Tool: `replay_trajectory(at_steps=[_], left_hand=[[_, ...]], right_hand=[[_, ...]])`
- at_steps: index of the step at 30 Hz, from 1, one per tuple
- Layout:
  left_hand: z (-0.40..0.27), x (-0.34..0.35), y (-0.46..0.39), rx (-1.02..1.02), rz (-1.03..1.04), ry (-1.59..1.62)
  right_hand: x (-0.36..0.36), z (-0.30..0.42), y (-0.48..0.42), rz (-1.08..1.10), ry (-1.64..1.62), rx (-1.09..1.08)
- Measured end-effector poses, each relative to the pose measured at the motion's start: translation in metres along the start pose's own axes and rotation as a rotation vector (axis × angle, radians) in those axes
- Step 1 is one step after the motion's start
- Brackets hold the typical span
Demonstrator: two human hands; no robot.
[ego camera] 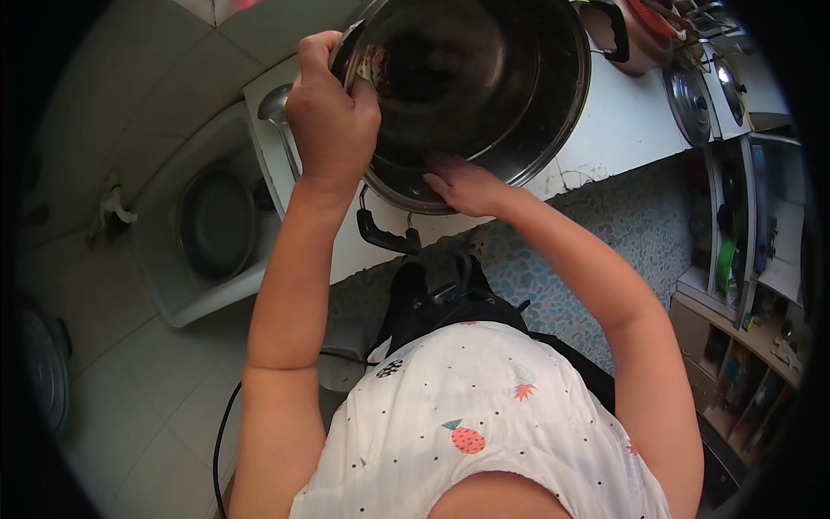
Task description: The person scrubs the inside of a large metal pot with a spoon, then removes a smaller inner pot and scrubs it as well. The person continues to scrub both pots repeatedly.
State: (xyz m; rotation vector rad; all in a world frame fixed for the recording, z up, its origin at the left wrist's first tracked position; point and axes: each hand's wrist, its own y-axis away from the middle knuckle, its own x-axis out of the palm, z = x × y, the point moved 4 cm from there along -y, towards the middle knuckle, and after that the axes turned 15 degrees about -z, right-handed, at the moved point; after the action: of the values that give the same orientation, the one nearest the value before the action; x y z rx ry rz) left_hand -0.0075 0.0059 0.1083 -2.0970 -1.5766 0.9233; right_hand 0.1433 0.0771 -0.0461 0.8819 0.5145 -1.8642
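Note:
A large metal pot (557, 117) with black side handles stands on a white tiled counter. My left hand (337, 110) grips the edge of a dark, round, stained piece of cookware (454, 71), held tilted over or in the pot; its exact kind is unclear. At the pot's near rim is my right hand (463, 185), its fingers reaching inside; whether they press on anything is hidden in shadow. A black handle (389, 233) projects from the pot's near side. Beside my left wrist, a metal ladle (275, 107) lies on the counter.
Left of the counter is a pale sink (194, 305) holding a dark round pan (217, 224), with a tap (117, 207) at the wall. Glass lids (690, 104) and a reddish pot (639, 39) stand at the right. Shelves (713, 311) line the right side; a black cable (224, 415) hangs at lower left.

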Motion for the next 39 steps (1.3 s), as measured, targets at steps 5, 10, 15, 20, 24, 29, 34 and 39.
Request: replay_trajectory(at_steps=[5, 10, 15, 20, 24, 29, 34, 39], left_hand=[[-0.004, -0.002, -0.001, 0.055, 0.012, -0.012], [0.001, -0.004, -0.002, 0.032, 0.028, 0.015], [-0.002, -0.002, -0.001, 0.056, 0.028, 0.015], [0.018, -0.008, -0.005, 0.027, 0.052, 0.057], [0.036, -0.011, -0.003, 0.002, 0.039, 0.079], [0.043, -0.011, -0.004, -0.025, 0.028, 0.085], [0.06, -0.014, -0.013, -0.064, 0.027, 0.134], [0.079, -0.017, -0.015, -0.145, 0.038, 0.189]], right_hand=[[0.009, 0.03, -0.04, -0.046, -0.436, 0.184], [-0.002, -0.085, -0.057, -0.142, 0.616, 0.107], [0.016, -0.045, -0.063, -0.293, 0.455, -0.113], [0.0, 0.03, -0.055, 0.079, -0.13, -0.001], [-0.096, 0.02, -0.032, -0.534, 0.442, -0.278], [-0.186, 0.017, 0.022, -0.984, 0.482, -0.403], [-0.174, -0.008, 0.031, -1.139, 0.168, 0.047], [-0.111, -0.048, 0.003, -0.813, -0.818, 0.403]])
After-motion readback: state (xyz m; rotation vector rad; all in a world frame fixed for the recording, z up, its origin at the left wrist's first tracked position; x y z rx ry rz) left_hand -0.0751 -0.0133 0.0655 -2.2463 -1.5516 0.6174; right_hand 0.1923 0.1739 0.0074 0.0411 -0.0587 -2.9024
